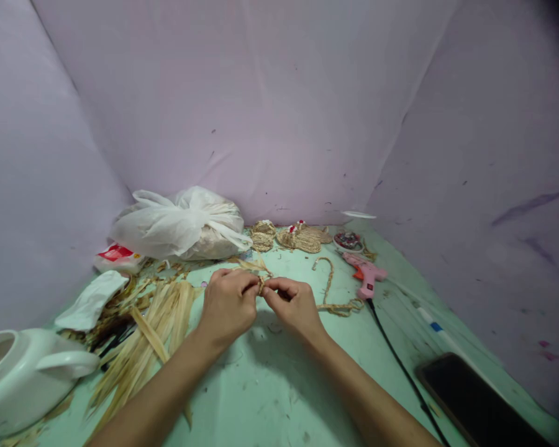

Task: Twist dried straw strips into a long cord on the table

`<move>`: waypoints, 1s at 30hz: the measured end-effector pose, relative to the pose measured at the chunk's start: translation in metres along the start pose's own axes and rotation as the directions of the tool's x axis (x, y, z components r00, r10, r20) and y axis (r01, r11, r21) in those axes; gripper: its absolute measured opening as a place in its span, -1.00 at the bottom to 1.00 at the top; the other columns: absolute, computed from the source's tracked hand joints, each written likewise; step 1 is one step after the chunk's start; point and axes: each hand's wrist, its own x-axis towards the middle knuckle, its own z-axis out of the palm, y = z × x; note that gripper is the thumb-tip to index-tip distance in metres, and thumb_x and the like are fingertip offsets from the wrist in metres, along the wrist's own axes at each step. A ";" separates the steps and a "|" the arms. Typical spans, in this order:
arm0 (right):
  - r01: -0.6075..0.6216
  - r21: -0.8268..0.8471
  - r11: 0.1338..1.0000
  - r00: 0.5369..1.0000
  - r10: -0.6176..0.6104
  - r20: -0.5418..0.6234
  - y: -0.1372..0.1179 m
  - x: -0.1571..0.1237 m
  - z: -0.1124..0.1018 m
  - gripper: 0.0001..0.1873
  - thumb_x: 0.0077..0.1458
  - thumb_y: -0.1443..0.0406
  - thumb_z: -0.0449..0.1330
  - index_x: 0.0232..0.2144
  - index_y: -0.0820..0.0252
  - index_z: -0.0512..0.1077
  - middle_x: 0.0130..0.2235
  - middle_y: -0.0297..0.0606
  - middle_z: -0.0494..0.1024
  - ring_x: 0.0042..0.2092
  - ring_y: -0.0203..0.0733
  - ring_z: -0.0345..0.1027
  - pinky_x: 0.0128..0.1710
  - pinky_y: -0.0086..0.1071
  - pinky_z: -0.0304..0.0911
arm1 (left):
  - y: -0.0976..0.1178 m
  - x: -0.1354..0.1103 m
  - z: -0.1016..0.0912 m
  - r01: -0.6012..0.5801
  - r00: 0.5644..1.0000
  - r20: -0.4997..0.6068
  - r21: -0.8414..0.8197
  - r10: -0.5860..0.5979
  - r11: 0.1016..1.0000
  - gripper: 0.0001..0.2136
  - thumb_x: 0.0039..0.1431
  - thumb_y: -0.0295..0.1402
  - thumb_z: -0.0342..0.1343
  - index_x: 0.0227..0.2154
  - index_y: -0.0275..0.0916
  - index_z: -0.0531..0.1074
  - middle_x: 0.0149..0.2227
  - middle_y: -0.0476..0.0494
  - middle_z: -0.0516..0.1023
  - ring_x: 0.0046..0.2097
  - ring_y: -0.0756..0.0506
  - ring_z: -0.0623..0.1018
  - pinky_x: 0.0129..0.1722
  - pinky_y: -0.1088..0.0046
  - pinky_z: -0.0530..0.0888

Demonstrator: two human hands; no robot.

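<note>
At the middle of the table my left hand point(229, 305) and my right hand point(297, 305) meet, fingertips nearly touching. Both pinch a small piece of braided dried-fibre cord point(261, 285) between thumb and forefinger. A longer stretch of braid point(327, 282) lies in a bent curve just right of my right hand; whether it joins the pinched piece is hidden behind that hand. Left of my left forearm a bundle of flat dried fibre strips point(168, 320) is spread out. Loose strips point(254, 265) also lie behind my fingers.
A pink glue gun point(367, 273) with a black cord point(395, 354) lies to the right, before a phone point(475, 397). Woven fibre pieces point(302, 239) and a small dish of bits point(348, 241) stand behind. Leftward are a white plastic bag point(181, 226) and a white pitcher point(23, 379).
</note>
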 end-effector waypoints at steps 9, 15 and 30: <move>-0.157 0.099 0.983 0.988 0.157 0.004 0.005 0.005 -0.001 -0.71 -0.11 0.17 0.10 -0.67 0.28 0.40 -0.63 -0.30 0.39 -0.61 -0.40 0.07 -0.62 -0.50 -0.02 | 0.006 0.002 0.001 0.110 0.992 -0.023 -0.287 -0.121 0.952 -0.90 -0.12 -0.45 0.01 -0.63 -0.25 0.39 -0.53 -0.04 0.36 -0.43 0.01 0.32 -0.38 0.51 0.25; -0.292 0.247 0.924 0.955 0.295 0.026 0.004 0.007 -0.004 -0.66 -0.13 0.10 0.11 -0.67 0.26 0.33 -0.65 -0.34 0.35 -0.66 -0.44 0.01 -0.63 -0.49 -0.03 | -0.003 0.004 0.001 0.180 0.984 0.093 -0.585 -0.155 0.791 -0.91 -0.12 -0.37 0.07 -0.58 -0.28 0.38 -0.48 -0.05 0.37 -0.42 0.01 0.33 -0.39 0.52 0.26; -0.247 0.067 0.967 0.921 0.213 0.325 0.010 0.005 -0.022 -0.75 -0.09 0.20 0.09 -0.64 0.26 0.27 -0.68 -0.50 0.07 -0.63 -0.48 -0.16 -0.64 -0.53 -0.18 | -0.026 0.036 0.014 0.518 0.796 0.208 -0.720 -0.568 0.462 -0.85 -0.35 -0.34 0.15 -0.72 -0.32 0.33 -0.73 0.09 0.22 -0.59 0.12 0.17 -0.55 0.57 0.12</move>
